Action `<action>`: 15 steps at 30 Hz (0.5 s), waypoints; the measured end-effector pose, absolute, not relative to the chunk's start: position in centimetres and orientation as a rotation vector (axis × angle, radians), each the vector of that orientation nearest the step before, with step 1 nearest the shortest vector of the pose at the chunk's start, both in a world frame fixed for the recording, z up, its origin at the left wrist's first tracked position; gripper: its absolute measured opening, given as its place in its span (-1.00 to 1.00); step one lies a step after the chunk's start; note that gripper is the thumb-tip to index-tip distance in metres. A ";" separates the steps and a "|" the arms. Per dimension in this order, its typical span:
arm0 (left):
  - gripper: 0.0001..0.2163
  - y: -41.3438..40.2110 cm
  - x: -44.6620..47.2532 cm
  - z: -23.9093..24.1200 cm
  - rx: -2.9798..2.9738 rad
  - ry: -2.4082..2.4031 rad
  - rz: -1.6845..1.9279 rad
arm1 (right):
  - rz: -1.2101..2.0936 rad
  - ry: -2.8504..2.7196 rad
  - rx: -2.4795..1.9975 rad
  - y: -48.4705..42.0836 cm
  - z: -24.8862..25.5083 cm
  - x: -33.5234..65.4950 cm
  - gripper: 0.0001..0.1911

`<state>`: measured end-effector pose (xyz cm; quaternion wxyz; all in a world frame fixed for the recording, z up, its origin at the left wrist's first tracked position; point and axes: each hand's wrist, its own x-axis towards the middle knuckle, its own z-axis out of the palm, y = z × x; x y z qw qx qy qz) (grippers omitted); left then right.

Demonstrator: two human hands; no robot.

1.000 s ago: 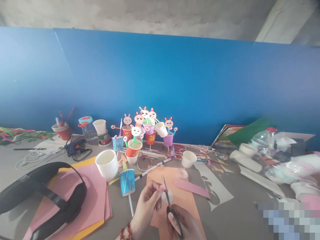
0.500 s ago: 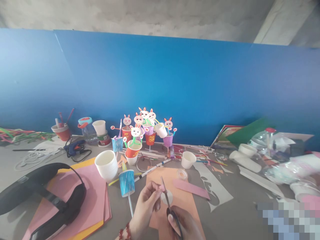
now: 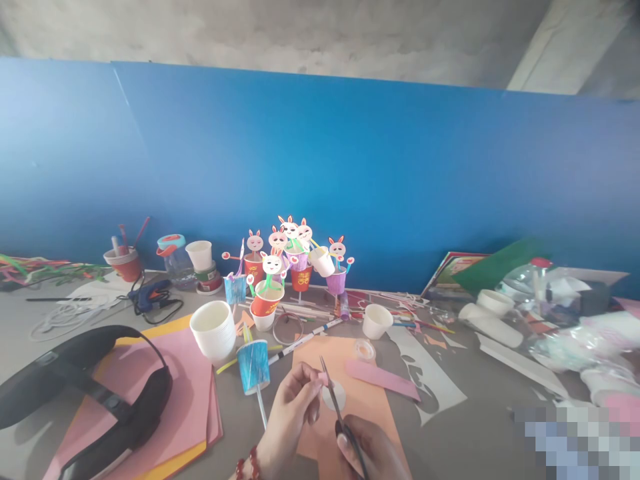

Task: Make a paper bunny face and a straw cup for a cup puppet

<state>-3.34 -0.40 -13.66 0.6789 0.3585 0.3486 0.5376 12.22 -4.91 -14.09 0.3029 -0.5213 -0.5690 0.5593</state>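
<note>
Pink paper scrap (image 3: 323,379), outline unclear: pinched in my left fingers (image 3: 306,396) above orange sheet (image 3: 371,417); likely light, flimsy, best held by its edge. Scissors (image 3: 337,405): gripped in my right fingers (image 3: 343,443).

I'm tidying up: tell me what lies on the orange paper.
A white disc lies on the orange paper, and a pink strip overlaps its right edge. The left hand, right hand and scissors hide parts of it; anything there cannot be seen.

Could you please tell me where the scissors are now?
In the head view, low and right of centre, the scissors are in the right hand, their blades at the small pink piece in the left hand, above the orange sheet.
</note>
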 end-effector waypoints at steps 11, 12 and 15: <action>-0.63 -0.3 -3.4 -13.7 0.802 0.775 1.203 | 1.498 -1.526 -1.369 -5.1 -13.7 12.6 -0.36; -0.63 -0.2 -3.3 -13.7 0.798 0.775 1.203 | 1.494 -1.541 -1.362 -5.0 -13.6 12.7 -0.37; -0.63 -0.2 -3.4 -13.6 0.790 0.777 1.198 | 1.487 -1.577 -1.362 -4.9 -13.5 13.0 -0.37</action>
